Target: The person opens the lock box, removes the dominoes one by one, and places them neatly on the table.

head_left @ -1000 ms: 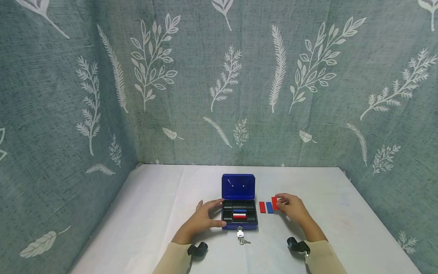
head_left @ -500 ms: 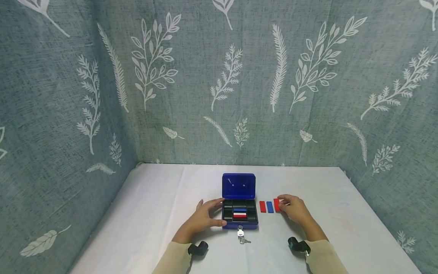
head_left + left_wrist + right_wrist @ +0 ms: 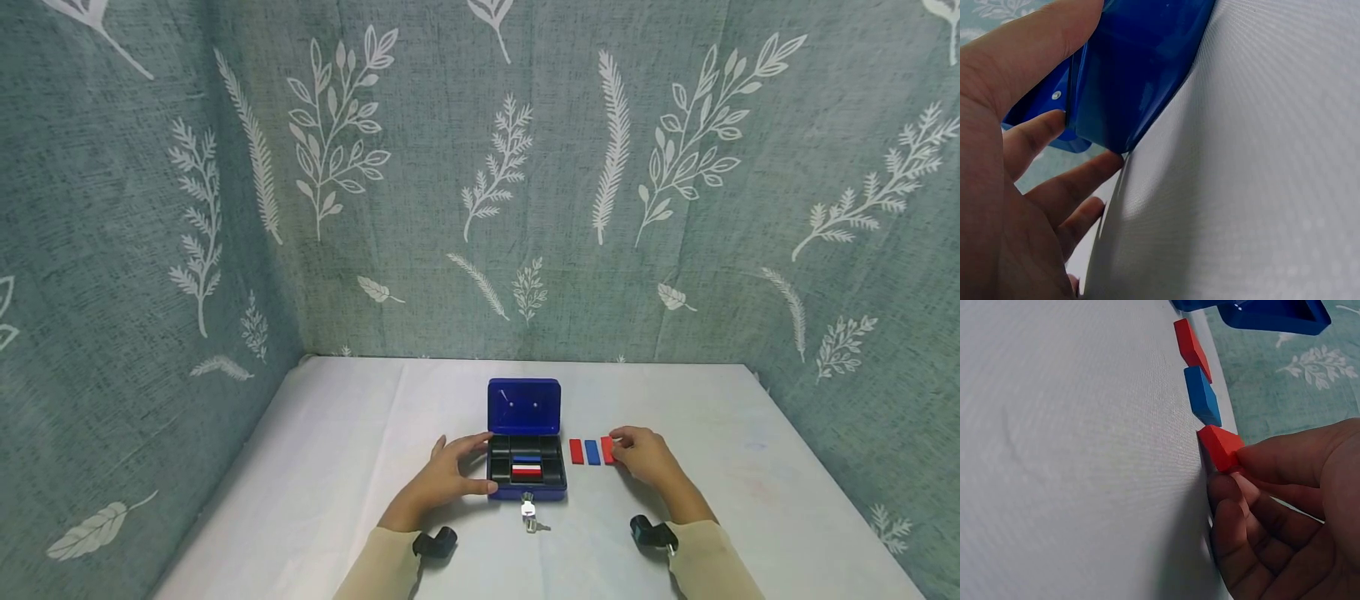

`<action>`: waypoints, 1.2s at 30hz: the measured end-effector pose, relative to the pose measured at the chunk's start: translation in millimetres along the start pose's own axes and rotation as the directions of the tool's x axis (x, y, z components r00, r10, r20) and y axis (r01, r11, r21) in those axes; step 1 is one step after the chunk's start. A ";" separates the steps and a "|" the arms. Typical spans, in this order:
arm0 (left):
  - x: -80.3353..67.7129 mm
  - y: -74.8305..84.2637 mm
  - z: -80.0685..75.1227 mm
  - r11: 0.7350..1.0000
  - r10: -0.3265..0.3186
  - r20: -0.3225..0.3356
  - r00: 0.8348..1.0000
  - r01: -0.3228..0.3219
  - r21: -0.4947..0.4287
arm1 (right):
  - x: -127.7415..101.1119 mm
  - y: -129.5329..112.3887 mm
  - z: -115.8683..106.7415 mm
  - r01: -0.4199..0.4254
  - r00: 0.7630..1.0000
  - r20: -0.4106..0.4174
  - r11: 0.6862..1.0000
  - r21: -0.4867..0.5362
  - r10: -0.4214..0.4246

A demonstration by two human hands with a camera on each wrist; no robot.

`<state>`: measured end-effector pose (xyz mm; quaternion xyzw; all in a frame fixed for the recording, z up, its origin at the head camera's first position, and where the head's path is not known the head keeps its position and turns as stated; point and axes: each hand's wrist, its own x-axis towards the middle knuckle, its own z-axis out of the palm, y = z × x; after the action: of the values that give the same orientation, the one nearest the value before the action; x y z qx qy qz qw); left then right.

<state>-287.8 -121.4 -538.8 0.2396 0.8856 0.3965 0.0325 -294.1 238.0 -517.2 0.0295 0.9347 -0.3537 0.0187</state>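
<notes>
The right hand [image 3: 643, 458] pinches the end of a small red rectangular block [image 3: 1221, 446] between fingertips and thumb, a grip plain only in the right wrist view; it lies on the white tablecloth [image 3: 360, 442] beside a blue block [image 3: 592, 452] and another red block [image 3: 576, 451]. The left hand [image 3: 442, 479], fingers spread, touches the open blue metal cash box [image 3: 525, 467]; the head view alone shows its black tray.
</notes>
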 end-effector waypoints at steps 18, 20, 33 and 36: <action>1.6 -2.5 1.0 1.000 0.002 -0.002 1.000 -0.002 0.018 | 4.9 -4.5 4.1 -0.029 1.000 -0.008 0.999 -0.017 0.029; 1.2 -2.5 1.1 1.000 0.003 -0.001 1.000 -0.003 0.016 | 4.8 -5.8 4.3 -0.036 0.999 -0.011 0.999 -0.026 0.036; 1.1 -1.5 0.0 1.000 0.024 -0.007 1.000 -0.024 0.007 | 4.2 -3.1 5.2 -0.037 0.999 -0.024 0.998 -0.046 0.036; 1.5 -3.1 0.3 0.999 0.032 -0.011 0.999 -0.032 0.006 | 1.9 -5.7 3.9 -0.042 0.999 -0.019 0.999 -0.020 0.042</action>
<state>-290.3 -122.3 -540.9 0.2516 0.8831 0.3955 0.0206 -296.4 231.2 -516.5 0.0523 0.9375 -0.3436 0.0177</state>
